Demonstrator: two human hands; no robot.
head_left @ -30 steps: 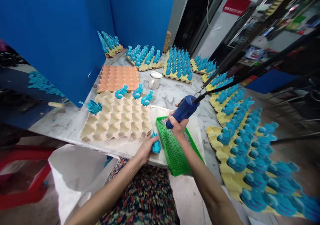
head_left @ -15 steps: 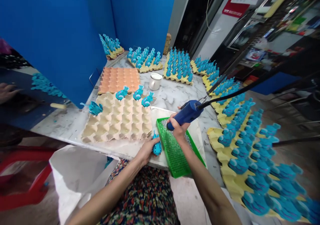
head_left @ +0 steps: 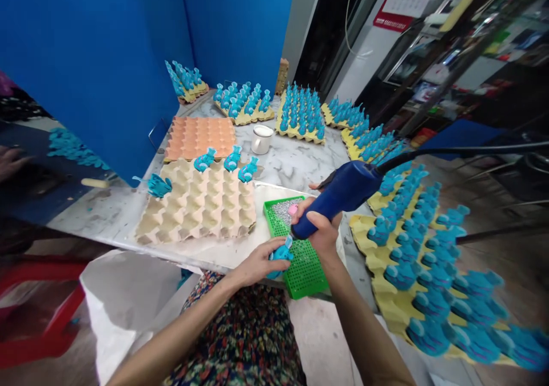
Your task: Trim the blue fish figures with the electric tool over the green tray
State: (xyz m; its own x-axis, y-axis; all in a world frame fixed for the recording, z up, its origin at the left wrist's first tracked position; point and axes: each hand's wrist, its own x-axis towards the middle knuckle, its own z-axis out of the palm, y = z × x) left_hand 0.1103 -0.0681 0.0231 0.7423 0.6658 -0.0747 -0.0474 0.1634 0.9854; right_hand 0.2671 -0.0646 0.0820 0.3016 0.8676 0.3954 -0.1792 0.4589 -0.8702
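Hidden: turquoise fish figurine (head_left: 281, 254), partly covered by the left hand (head_left: 257, 266).
Too small: pink speck (head_left: 293, 209) on a green plastic tray (head_left: 305, 274).
Cut off: yellow pulp egg tray (head_left: 360, 224), at the right edge.

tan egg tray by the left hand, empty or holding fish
Empty: the cells of the tan egg tray look bare, with blue fish figurines sitting only along its far and left edges.

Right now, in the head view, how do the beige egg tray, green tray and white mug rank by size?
Largest: beige egg tray, then green tray, then white mug; the mug stands farther from the camera, so its true size is unsure.
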